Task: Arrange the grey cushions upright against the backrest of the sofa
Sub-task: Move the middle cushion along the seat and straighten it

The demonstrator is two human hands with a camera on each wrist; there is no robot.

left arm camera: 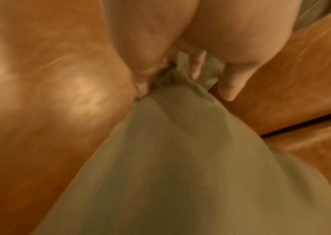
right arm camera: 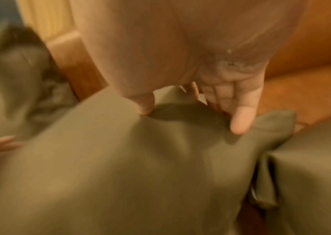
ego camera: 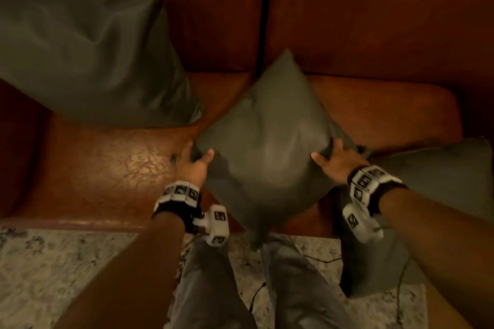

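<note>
Grey cushion (ego camera: 263, 141) is being held above the sofa seat (ego camera: 107, 168), corners pinched by left hand (ego camera: 193, 165) and right hand (ego camera: 337, 159); soft filling risks slumping when leaned on backrest (ego camera: 374, 13).

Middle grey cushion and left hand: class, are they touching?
Touching. The left wrist view shows the left hand with fingers pinching a corner of the middle grey cushion.

The brown leather sofa (ego camera: 101, 168) carries three grey cushions. The left cushion (ego camera: 88, 59) leans upright against the backrest (ego camera: 374, 13). The middle cushion (ego camera: 267, 141) stands tilted on the seat. The right cushion (ego camera: 441, 181) lies at the seat's front edge, over the patterned rug (ego camera: 53, 256).
</note>
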